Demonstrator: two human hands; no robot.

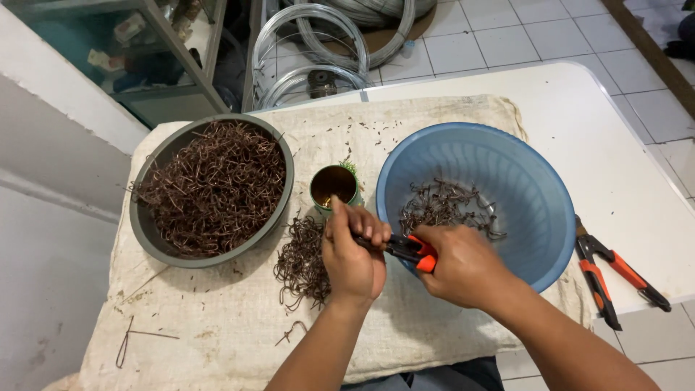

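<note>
Copper-brown wire hooks pass through our hands over a burlap-covered table.
Our right hand (463, 264) clamps orange-handled pliers (409, 250); our left hand (352, 253) pinches their tip, loose hooks (302, 262) at nine o'clock within reach.

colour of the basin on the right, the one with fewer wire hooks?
Light blue basin, ribbed inside; clearest in the head view.

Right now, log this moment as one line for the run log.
left hand: on pliers' jaw end, beside wire hook pile | right hand: grips orange-handled pliers | blue basket: few hooks | grey bowl: full
</note>
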